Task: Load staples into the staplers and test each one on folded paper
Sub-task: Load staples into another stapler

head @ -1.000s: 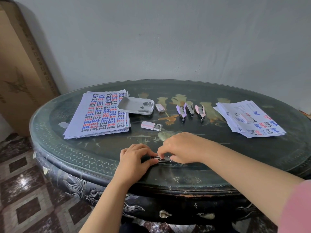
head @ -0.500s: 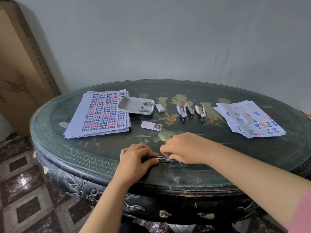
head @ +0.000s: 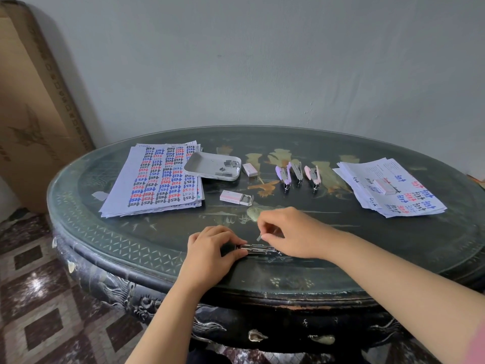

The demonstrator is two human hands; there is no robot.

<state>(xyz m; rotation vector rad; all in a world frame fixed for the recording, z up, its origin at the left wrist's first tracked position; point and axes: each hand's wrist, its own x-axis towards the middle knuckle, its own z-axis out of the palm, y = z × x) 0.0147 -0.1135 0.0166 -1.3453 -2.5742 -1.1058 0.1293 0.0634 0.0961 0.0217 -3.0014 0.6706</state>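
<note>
Near the table's front edge lies an opened stapler (head: 258,250), its metal staple channel showing. My left hand (head: 212,252) grips its left end. My right hand (head: 294,235) hovers just above its right end, thumb and forefinger pinched on what looks like a small strip of staples (head: 259,237). Three small staplers stand in a row further back: a purple stapler (head: 284,176), a grey-green stapler (head: 298,171) and a pink stapler (head: 312,176). An open staple box (head: 236,197) lies in the middle.
A stack of printed sheets (head: 160,179) lies at the left, with a white tray (head: 212,166) of loose staples beside it and a small box (head: 249,169). Another paper pile (head: 388,187) with a staple box (head: 383,186) is at the right. A cardboard carton (head: 34,106) leans at the far left.
My right hand has lifted off the stapler and drawn slightly right, pinching something small. More of the metal channel is now exposed. My left hand has stayed put.
</note>
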